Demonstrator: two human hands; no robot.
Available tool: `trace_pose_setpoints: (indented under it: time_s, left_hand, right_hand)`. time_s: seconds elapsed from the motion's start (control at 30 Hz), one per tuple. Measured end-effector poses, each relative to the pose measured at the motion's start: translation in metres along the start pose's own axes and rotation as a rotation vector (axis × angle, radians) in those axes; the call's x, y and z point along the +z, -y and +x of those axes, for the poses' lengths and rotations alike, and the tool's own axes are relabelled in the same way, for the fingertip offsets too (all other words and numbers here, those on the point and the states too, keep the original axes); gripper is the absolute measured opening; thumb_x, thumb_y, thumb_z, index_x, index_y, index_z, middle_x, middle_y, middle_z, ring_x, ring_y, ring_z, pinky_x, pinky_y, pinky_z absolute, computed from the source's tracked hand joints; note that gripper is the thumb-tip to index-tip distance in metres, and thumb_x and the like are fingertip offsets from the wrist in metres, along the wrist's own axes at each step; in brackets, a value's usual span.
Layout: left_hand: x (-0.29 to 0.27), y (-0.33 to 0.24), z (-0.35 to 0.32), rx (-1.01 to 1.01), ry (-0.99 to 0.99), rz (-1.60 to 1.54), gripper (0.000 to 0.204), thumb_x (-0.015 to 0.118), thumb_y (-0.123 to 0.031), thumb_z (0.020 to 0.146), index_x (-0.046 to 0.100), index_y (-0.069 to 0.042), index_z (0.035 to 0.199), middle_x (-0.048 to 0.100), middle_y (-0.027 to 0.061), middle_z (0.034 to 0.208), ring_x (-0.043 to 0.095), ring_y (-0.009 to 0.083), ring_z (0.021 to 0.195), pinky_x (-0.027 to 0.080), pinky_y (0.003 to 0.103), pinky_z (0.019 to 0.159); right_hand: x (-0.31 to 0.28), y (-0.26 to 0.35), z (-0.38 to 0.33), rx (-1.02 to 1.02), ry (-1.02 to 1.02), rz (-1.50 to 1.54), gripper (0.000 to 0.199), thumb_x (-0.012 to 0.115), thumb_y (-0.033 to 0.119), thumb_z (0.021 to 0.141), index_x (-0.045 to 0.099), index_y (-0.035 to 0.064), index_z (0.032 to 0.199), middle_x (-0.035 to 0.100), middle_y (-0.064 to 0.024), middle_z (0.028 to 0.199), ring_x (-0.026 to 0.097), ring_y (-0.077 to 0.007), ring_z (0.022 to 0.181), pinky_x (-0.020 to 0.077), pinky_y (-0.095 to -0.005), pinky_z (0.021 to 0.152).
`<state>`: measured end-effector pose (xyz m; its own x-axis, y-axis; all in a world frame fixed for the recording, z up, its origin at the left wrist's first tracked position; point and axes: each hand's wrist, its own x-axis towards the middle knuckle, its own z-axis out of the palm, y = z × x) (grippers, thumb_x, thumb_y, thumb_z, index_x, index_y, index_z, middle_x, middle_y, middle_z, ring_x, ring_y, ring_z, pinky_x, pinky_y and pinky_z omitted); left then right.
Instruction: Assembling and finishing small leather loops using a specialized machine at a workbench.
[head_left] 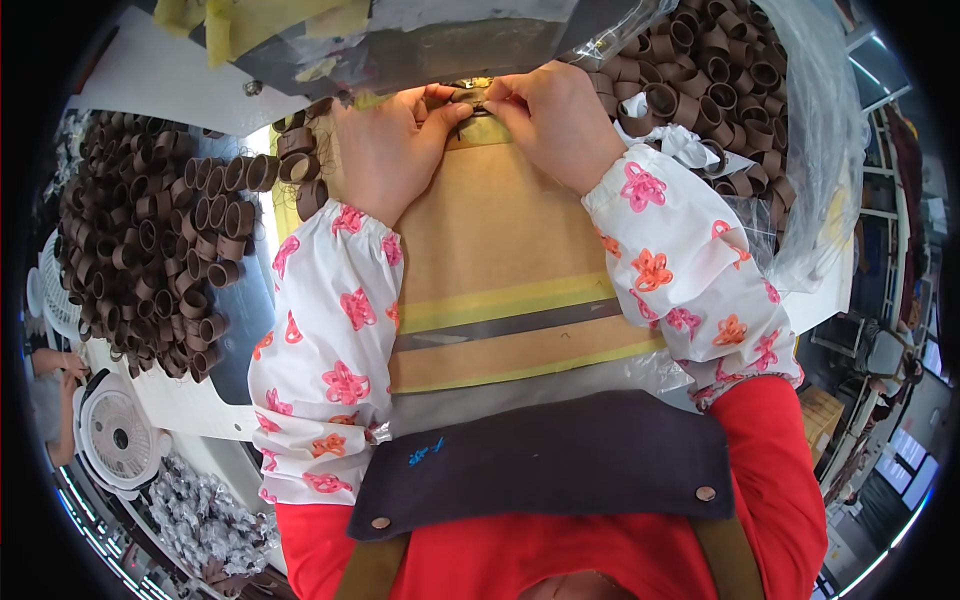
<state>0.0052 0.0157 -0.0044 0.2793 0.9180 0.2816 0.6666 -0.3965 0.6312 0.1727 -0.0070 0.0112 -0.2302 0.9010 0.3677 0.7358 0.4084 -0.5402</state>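
My left hand (395,150) and my right hand (560,120) meet below the grey head of what looks like a sewing machine (450,45). Fingers and thumbs pinch a small brown piece (472,96) from both sides, near a lit metal part. Fingertips cover most of this piece, so its full shape is hidden. Brown paper-like sheeting (480,220), crossed by yellow tape, covers the work surface under my wrists. Several brown fabric loops (300,160) with loose threads lie just left of my left hand.
A large heap of brown loops (140,240) spreads along the left side. More loops (720,80) fill a clear plastic bag (825,150) at the right, with crumpled white scraps (685,145). A white fan (118,435) stands lower left, near another person's hands (68,365).
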Motion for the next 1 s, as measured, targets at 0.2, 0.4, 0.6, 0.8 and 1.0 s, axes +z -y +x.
trace_pose_setpoints:
  time_s: [0.2, 0.4, 0.6, 0.8, 1.0]
  left_hand:
    - [0.001, 0.002, 0.0, 0.07, -0.028, 0.031, 0.027, 0.067, -0.025, 0.075, 0.062, 0.0, 0.08, 0.042, 0.0015, 0.046, 0.037, 0.0062, 0.042, 0.032, 0.025, 0.043]
    - [-0.001, 0.0, 0.0, 0.035, -0.012, 0.0, 0.026, 0.067, -0.024, 0.075, 0.062, 0.0, 0.082, 0.041, 0.0005, 0.046, 0.035, 0.0046, 0.042, 0.03, 0.024, 0.041]
    - [-0.002, -0.002, 0.001, -0.018, 0.017, -0.002, 0.025, 0.065, -0.032, 0.073, 0.065, -0.008, 0.075, 0.049, -0.0018, 0.045, 0.046, 0.014, 0.041, 0.034, 0.033, 0.064]
    - [-0.004, 0.001, -0.001, 0.007, -0.001, -0.066, 0.026, 0.066, -0.032, 0.071, 0.065, -0.006, 0.074, 0.048, -0.0007, 0.044, 0.045, 0.0136, 0.039, 0.032, 0.031, 0.049]
    - [0.0, -0.001, 0.001, 0.001, 0.025, 0.036, 0.029, 0.066, -0.034, 0.071, 0.064, -0.006, 0.078, 0.05, -0.0015, 0.048, 0.048, 0.015, 0.044, 0.031, 0.032, 0.059]
  right_hand:
    - [-0.001, 0.002, -0.001, 0.08, 0.017, -0.126, 0.01, 0.059, 0.013, 0.072, 0.057, 0.0033, 0.069, 0.056, -0.0116, 0.069, 0.057, -0.0296, 0.069, 0.0457, -0.0389, 0.061]
    - [-0.003, 0.003, 0.001, 0.047, -0.034, -0.192, 0.011, 0.061, 0.017, 0.072, 0.065, 0.0066, 0.075, 0.054, -0.0102, 0.053, 0.054, -0.0273, 0.051, 0.043, -0.0358, 0.05]
    - [-0.003, 0.005, 0.002, 0.03, -0.029, -0.259, 0.012, 0.062, 0.018, 0.072, 0.064, 0.0075, 0.077, 0.054, -0.009, 0.056, 0.055, -0.0266, 0.055, 0.0436, -0.0361, 0.052]
    - [0.0, 0.009, 0.0, 0.059, -0.004, -0.194, 0.01, 0.062, 0.018, 0.071, 0.064, 0.0092, 0.076, 0.055, -0.0094, 0.067, 0.057, -0.0258, 0.064, 0.0445, -0.0362, 0.056]
    - [-0.004, 0.005, -0.003, 0.075, -0.024, -0.18, 0.008, 0.061, 0.017, 0.071, 0.062, 0.0091, 0.074, 0.056, -0.007, 0.068, 0.057, -0.025, 0.068, 0.0451, -0.0359, 0.058]
